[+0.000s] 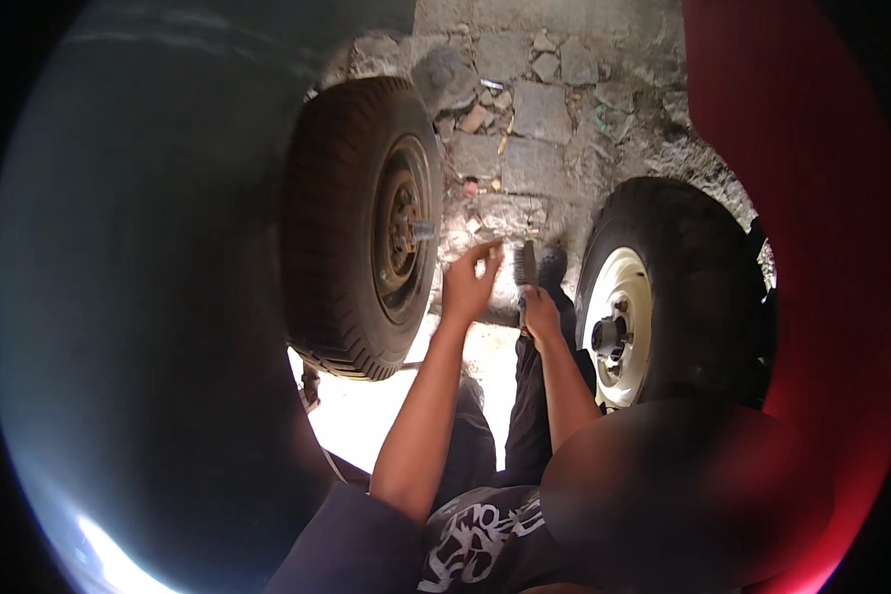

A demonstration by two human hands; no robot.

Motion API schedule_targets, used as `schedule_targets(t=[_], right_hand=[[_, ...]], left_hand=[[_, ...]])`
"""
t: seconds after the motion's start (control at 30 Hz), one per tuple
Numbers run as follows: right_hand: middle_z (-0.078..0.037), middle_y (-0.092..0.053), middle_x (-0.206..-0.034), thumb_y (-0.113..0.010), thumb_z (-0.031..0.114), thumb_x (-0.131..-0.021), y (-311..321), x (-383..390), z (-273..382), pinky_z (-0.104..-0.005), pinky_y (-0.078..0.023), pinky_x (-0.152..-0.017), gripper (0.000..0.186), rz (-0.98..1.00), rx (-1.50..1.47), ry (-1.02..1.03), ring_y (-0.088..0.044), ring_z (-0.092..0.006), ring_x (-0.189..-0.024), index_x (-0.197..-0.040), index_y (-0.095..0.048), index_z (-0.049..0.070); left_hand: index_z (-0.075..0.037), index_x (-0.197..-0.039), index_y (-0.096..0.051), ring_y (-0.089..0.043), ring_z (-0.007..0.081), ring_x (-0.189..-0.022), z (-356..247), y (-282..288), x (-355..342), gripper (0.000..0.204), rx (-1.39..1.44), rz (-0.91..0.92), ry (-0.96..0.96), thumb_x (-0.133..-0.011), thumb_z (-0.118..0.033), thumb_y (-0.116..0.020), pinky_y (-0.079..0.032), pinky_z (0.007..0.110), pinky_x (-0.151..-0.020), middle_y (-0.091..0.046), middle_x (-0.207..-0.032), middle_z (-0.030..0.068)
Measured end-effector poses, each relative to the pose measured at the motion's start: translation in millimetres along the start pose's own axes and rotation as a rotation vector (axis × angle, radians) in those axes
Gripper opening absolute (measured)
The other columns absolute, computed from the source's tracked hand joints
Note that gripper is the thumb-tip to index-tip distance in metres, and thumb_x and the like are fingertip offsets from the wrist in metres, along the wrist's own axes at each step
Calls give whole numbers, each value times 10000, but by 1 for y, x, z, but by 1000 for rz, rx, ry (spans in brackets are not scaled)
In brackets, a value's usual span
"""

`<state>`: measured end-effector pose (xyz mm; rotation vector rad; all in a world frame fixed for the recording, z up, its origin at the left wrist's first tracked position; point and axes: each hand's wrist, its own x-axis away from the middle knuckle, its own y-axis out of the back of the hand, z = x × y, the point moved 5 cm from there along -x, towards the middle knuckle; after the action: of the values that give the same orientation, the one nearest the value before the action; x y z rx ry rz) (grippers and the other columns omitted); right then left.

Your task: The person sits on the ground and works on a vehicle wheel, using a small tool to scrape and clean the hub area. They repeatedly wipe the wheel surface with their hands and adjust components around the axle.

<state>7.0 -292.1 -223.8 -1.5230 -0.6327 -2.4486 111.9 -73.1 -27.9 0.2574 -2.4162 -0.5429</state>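
Observation:
My right hand [541, 315] is closed round the handle of a brush that looks like a wire brush [525, 265], its long bristled head pointing away from me. Just left of the brush, my left hand [470, 284] hovers with its fingers curved and apart, and nothing shows in it. The left hand is near the rusty wheel [402, 223] with a dark treaded tire [332, 238], but not touching it. A cream-coloured wheel rim [619, 327] inside a black tire [708, 297] is to the right of my right hand.
A dark vehicle body [148, 277] fills the left side, and a red body panel [812, 198] curves along the right. Between the wheels lies uneven stone paving [543, 111] with rubble. My legs and a dark shoe [552, 265] are below my hands. A blurred round patch covers the lower right.

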Motion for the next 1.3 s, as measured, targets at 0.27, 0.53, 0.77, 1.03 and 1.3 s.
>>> schedule_targets(t=[0.27,0.53,0.77,1.03,1.3], right_hand=[[-26,-511,-723,-545,426,-1137,54,43,97,-368,-421,-444,436,44,-388,-164,-490,-159,-506,-1376,-578,63],[-68,-611,-746,-561,425,-1122,64,75,173,-406,-476,-479,445,197,-115,10,-585,-196,-542,-1243,-652,7],[-79,-611,-754,-571,454,-1114,65,61,196,-400,-483,-547,465,253,154,48,-592,-204,-606,-1237,-651,12],[-336,-729,-1116,-581,444,-1094,88,56,241,-527,-595,-801,670,-11,445,246,-767,-458,-911,-1557,-390,0],[-303,-743,-919,-685,351,-1061,70,112,267,-500,-578,-757,626,188,398,146,-763,-477,-856,-1483,-352,30]], left_hand=[[-49,-1302,-741,-742,297,-1206,-111,97,76,364,-59,-7,12,-1005,-260,-741,-549,395,-1034,-788,-1224,166],[-46,-1316,-740,-747,244,-1189,-96,87,70,366,76,52,-49,-1031,-275,-724,-540,365,-1046,-794,-1229,140],[34,-1299,-720,-742,200,-1139,-83,51,48,320,367,52,38,-1065,-176,-660,-540,340,-1028,-798,-1194,140],[24,-1311,-718,-752,197,-1051,-52,30,15,320,441,6,275,-1070,-175,-646,-544,332,-984,-793,-1190,145],[-8,-1424,-637,-705,286,-1157,-31,-6,5,680,648,196,749,-1011,-545,-704,-523,482,-980,-736,-1266,167]])
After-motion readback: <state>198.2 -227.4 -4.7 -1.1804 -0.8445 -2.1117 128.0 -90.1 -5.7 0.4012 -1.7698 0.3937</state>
